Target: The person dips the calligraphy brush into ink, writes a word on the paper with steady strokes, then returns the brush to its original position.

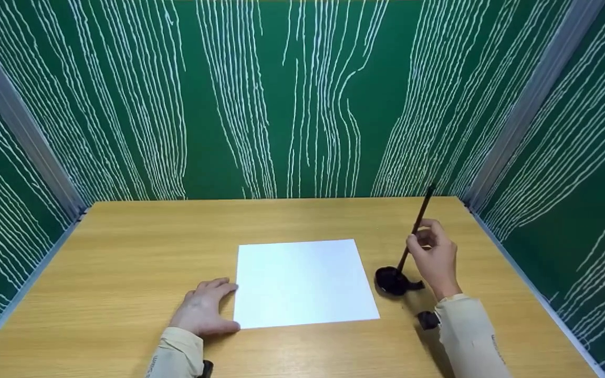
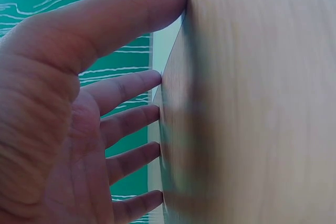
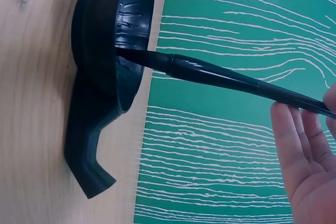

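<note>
We see two hands at work over a wooden desk (image 1: 139, 236). The right hand (image 1: 436, 257) pinches a dark brush (image 3: 220, 80) partway up its handle, between thumb and fingers. The brush tilts, its upper end leaning away and to the right, while its bristles reach inside the rim of a black dish (image 3: 94, 35); from the right wrist we cannot tell how deep the tip goes. The dish sits on the desk just right of a white sheet of paper (image 1: 305, 283), apart from it, its stubby handle pointing right.

On the paper's other side, we find the left hand (image 1: 205, 310) open, fingers spread and thumb held wide. The thumb rests at the near left corner, and the index fingertip touches the left edge. Behind the desk we see a green wall (image 1: 292, 105) covered in wavy white lines.
</note>
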A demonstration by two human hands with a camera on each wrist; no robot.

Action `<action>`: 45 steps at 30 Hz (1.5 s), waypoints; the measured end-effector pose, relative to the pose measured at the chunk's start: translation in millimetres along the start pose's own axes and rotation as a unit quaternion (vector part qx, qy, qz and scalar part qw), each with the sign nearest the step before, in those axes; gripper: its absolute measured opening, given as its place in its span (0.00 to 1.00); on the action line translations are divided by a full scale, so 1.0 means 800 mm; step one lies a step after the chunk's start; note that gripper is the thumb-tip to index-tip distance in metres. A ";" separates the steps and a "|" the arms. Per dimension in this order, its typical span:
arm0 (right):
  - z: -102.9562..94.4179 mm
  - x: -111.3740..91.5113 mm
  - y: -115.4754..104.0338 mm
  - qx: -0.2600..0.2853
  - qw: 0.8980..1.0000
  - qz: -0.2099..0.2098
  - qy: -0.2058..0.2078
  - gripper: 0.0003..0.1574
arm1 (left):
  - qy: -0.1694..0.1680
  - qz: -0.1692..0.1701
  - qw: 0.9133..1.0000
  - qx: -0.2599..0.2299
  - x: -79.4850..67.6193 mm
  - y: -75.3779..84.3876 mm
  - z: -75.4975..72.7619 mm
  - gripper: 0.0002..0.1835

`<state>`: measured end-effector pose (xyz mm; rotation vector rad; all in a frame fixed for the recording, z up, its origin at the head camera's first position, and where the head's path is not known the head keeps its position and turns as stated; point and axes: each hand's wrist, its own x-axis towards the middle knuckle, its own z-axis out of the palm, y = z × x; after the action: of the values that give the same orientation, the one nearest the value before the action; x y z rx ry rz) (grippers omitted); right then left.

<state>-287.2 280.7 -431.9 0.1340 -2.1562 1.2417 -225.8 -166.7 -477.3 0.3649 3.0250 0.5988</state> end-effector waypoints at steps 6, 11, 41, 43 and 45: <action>-0.002 -0.006 -0.035 -0.015 1.000 0.002 0.005 0.12 | -0.005 -0.005 1.000 0.002 0.000 -0.001 0.000 0.44; -0.001 -0.004 -0.017 -0.018 1.000 0.001 0.008 0.12 | -0.001 -0.005 1.000 0.006 0.000 0.000 0.000 0.44; -0.007 0.002 0.011 -0.003 0.999 0.016 0.028 0.11 | 0.004 0.000 1.000 -0.002 -0.001 0.003 0.000 0.43; -0.009 0.003 0.011 -0.001 0.999 0.016 0.034 0.11 | 0.005 0.001 1.000 -0.001 -0.001 0.002 0.000 0.43; -0.011 0.005 0.010 0.007 0.999 0.016 0.040 0.10 | 0.007 0.001 1.000 -0.001 -0.002 0.002 -0.001 0.43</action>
<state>-289.2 293.3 -432.2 0.0552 -2.0885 1.2595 -224.3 -165.6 -476.3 0.3660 3.0369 0.6077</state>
